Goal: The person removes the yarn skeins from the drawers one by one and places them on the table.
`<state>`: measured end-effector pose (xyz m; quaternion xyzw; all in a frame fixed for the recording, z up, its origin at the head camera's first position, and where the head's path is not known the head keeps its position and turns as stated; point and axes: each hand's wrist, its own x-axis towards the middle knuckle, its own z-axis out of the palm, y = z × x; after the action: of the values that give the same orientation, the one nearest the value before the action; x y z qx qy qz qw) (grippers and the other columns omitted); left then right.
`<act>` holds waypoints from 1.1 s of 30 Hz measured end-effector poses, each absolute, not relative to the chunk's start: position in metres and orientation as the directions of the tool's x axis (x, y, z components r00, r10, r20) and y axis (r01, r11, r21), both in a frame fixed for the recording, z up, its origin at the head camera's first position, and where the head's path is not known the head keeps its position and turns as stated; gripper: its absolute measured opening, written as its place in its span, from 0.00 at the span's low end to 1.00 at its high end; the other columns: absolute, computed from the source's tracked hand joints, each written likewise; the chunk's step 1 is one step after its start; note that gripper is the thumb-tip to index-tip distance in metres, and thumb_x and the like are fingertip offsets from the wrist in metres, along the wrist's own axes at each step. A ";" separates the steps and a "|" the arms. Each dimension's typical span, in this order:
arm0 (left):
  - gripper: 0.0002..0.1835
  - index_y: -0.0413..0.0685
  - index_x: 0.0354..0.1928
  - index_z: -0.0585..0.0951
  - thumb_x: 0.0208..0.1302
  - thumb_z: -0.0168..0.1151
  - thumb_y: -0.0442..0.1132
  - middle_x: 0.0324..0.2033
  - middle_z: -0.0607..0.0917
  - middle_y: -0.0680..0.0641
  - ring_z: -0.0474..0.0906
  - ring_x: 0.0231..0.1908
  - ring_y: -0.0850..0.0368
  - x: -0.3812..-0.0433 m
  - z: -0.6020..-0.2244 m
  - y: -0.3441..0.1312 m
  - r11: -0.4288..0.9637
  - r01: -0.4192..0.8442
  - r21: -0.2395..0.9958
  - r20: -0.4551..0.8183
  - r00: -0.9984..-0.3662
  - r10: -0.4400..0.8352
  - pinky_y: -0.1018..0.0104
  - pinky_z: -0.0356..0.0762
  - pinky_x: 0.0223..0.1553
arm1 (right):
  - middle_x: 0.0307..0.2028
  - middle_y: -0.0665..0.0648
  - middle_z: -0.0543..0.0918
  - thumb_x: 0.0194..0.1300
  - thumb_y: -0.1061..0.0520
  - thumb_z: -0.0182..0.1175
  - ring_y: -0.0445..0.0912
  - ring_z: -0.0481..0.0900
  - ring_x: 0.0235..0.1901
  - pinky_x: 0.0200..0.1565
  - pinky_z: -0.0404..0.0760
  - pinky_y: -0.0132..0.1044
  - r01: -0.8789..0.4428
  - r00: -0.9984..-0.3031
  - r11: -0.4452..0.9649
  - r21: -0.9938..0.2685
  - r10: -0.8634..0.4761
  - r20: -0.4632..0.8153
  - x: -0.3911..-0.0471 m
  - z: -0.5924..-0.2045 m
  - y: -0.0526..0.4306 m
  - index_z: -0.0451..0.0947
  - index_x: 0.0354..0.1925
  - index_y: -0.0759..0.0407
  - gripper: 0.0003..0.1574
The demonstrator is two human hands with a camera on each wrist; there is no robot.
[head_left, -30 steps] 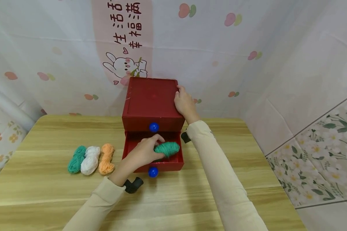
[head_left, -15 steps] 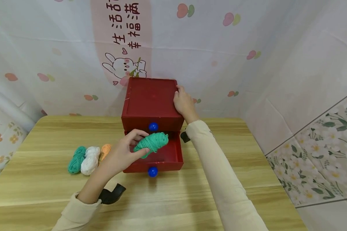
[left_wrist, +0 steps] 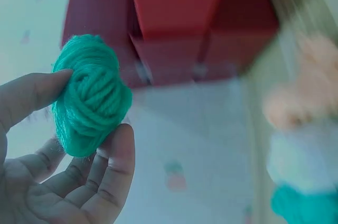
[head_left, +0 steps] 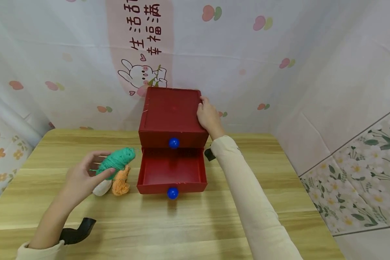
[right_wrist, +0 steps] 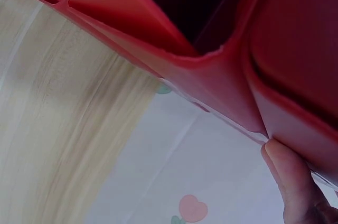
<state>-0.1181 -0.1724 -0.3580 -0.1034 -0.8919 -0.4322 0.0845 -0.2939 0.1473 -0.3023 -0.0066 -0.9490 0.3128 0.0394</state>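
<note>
In the head view my left hand [head_left: 83, 177] holds a green yarn skein [head_left: 118, 160] above the other yarn on the left. The left wrist view shows the held skein [left_wrist: 91, 97] between thumb and fingertips. Beneath it lie an orange skein [head_left: 120, 183] and a white skein [head_left: 101, 188], the white partly covered by the hand. A red drawer cabinet [head_left: 173, 112] stands at the back with its lower drawer [head_left: 154, 189] pulled out. My right hand [head_left: 209, 115] rests on the cabinet's right edge near the back; in the right wrist view a digit [right_wrist: 290, 174] presses its side.
Blue round knobs [head_left: 173, 193] stick out from the drawers. The wooden table [head_left: 195, 231] meets a printed curtain [head_left: 240, 72] behind the cabinet. Another green skein [left_wrist: 306, 203] shows blurred beside the white one in the left wrist view. A black strap piece [head_left: 78, 231] juts from my left wrist.
My left hand has lifted the green skein out of the lower drawer and carried it left, over the other skeins. My right hand has stayed on the cabinet.
</note>
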 end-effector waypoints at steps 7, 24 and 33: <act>0.29 0.37 0.62 0.65 0.64 0.59 0.44 0.51 0.74 0.28 0.62 0.33 0.88 -0.121 -0.379 -0.233 0.669 0.082 0.739 0.115 -0.993 -0.005 0.80 0.70 0.28 | 0.66 0.60 0.66 0.75 0.50 0.32 0.54 0.68 0.61 0.60 0.67 0.50 -0.013 -0.997 0.799 -0.601 0.032 0.064 -0.293 -0.302 0.148 0.51 0.71 0.53 0.29; 0.36 0.25 0.62 0.57 0.68 0.50 0.51 0.53 0.66 0.18 0.72 0.43 0.31 -0.137 -0.439 -0.293 0.692 -0.207 0.691 -0.171 -0.978 -0.122 0.55 0.75 0.32 | 0.65 0.60 0.68 0.75 0.50 0.32 0.56 0.68 0.61 0.65 0.48 0.61 0.000 -0.997 0.815 -0.580 0.045 0.063 -0.292 -0.300 0.144 0.52 0.70 0.51 0.28; 0.37 0.21 0.61 0.56 0.68 0.48 0.51 0.51 0.69 0.19 0.72 0.23 0.73 -0.139 -0.445 -0.285 0.620 -0.292 0.729 -0.229 -0.956 -0.181 0.71 0.74 0.25 | 0.64 0.60 0.68 0.75 0.50 0.32 0.56 0.68 0.61 0.65 0.49 0.61 0.002 -0.996 0.816 -0.577 0.051 0.069 -0.294 -0.300 0.147 0.53 0.70 0.51 0.28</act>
<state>-0.1394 -0.2851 -0.4447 0.1318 -0.8975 -0.4157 -0.0663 -0.2936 0.1465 -0.3001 -0.0140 -0.9521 0.3026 0.0408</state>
